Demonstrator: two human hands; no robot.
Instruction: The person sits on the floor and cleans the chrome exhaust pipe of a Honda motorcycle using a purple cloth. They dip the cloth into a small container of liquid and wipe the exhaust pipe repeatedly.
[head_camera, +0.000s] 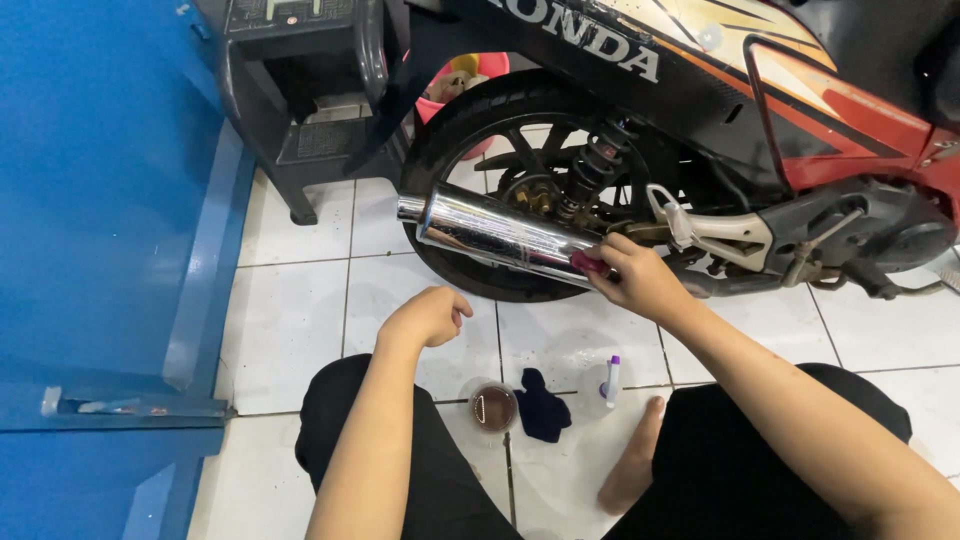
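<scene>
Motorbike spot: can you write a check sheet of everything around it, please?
Surface: white tiled floor, grimy joints.
Job's things: chrome exhaust pipe; small purple pad pressed on it.
Clutter: brown-filled round tub, dark cloth, purple-capped bottle.
Grippers: right hand holds the pad; left hand loosely curled, empty.
Cables: nothing seen.
Surroundings: rear wheel, blue wall, dark plastic stool.
</scene>
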